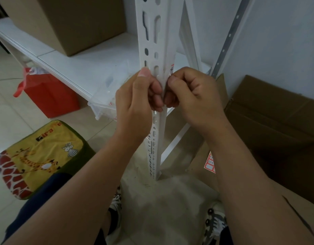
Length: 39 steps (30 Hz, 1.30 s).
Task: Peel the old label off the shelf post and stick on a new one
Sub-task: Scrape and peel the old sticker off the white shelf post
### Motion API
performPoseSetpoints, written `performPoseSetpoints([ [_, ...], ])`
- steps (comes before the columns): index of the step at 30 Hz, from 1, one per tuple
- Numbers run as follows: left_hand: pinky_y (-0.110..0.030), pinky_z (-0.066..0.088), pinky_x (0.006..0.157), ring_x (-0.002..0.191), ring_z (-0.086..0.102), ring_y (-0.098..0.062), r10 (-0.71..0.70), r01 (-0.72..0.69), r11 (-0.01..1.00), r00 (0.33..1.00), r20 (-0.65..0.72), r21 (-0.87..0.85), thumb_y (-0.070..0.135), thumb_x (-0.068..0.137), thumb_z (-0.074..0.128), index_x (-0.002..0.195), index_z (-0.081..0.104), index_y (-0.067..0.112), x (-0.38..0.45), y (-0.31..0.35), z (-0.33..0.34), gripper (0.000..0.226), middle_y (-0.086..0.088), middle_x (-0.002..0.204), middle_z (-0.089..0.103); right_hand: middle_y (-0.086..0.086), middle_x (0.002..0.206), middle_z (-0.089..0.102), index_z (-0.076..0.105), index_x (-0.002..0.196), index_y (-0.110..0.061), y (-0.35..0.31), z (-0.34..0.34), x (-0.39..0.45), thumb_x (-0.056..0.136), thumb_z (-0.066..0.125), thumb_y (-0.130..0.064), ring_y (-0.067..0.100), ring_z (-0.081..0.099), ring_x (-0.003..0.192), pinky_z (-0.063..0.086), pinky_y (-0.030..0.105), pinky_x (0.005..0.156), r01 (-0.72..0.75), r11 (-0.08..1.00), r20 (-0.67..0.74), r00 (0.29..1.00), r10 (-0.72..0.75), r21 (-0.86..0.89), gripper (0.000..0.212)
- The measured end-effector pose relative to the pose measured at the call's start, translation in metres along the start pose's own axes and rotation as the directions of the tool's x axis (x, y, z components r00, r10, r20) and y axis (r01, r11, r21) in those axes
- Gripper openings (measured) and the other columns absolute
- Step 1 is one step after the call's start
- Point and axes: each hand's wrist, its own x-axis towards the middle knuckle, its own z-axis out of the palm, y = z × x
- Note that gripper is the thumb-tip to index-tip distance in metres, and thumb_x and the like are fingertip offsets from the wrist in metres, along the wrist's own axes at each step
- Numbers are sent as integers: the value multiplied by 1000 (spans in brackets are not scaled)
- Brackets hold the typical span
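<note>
At shelf post (157, 55), upright, long axis vertical: old label (171, 68) on post's rt face, just above rt hand (189, 92), which is nearer and pinches its edge. L hand (140, 96) grips post. Hands nearly touching.

The shelf post (155, 55) stands in the middle, with the left hand (138, 101) on its left side and the right hand (191, 96) on its right. A box (69, 20) sits on the shelf (85, 68) behind-left; a stool (41, 156) stands lower left, an open carton (276, 124) right.
</note>
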Motion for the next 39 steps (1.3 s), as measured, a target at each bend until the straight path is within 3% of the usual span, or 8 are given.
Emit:
performPoseSetpoints([
  [4,-30,45,54,51,53,-23,2,-2,1000,1000,31,7,36,94,31,71,58,8,0,-1,-4,46,-9,56,56,5,69,65,61,89,6,1,-6,-4,98,51,-8,7,62,62,48,15,61,-4,999,98,995,-1,51,20],
  [13,-28,44,51,47,52,-23,19,-19,1000,1000,-7,0,35,93,32,70,58,7,1,-2,-1,44,-13,54,54,0,66,64,62,83,2,3,1,-1,97,51,-14,14,63,61,54,30,61,54,997,16,998,-53,-54,24],
  [17,-28,43,52,49,51,-25,16,-16,1000,1000,-8,-1,36,93,33,72,58,6,0,-2,1,45,-15,55,54,0,65,63,61,80,1,4,5,-2,97,50,-13,13,61,59,52,24,58,29,999,-22,999,-30,-16,24],
  [22,-30,44,52,50,52,-25,22,-22,1000,1000,5,10,35,94,32,73,58,6,-1,-1,0,44,-14,56,54,4,66,63,61,81,1,3,0,-4,97,50,-8,13,60,61,48,20,62,-27,987,41,999,21,159,22],
  [26,-30,44,52,50,51,-25,22,-22,1000,1000,-9,11,35,94,32,72,58,7,0,-1,1,44,-13,55,54,4,65,63,61,80,1,4,3,-2,97,50,-9,11,59,59,47,19,59,6,994,12,1000,-7,105,22],
  [31,-30,43,50,48,50,-25,30,-29,999,999,-28,18,34,92,33,69,56,9,1,-1,2,41,-14,53,52,7,60,62,60,75,4,3,11,0,93,51,-5,21,59,55,52,34,54,14,996,-78,997,-7,85,22],
  [36,-30,44,51,50,50,-22,29,-29,999,1000,3,20,33,91,33,71,57,8,-1,0,0,40,-10,54,53,4,62,62,60,78,1,5,3,-4,96,51,-6,14,59,59,47,22,60,-33,977,10,999,31,209,22],
  [39,-29,43,52,50,49,-24,27,-27,1000,1000,5,14,33,90,33,71,57,5,-1,0,1,40,-15,54,51,1,64,63,62,81,0,5,1,-4,97,52,-8,11,60,60,48,20,62,-14,988,32,999,9,152,20],
])
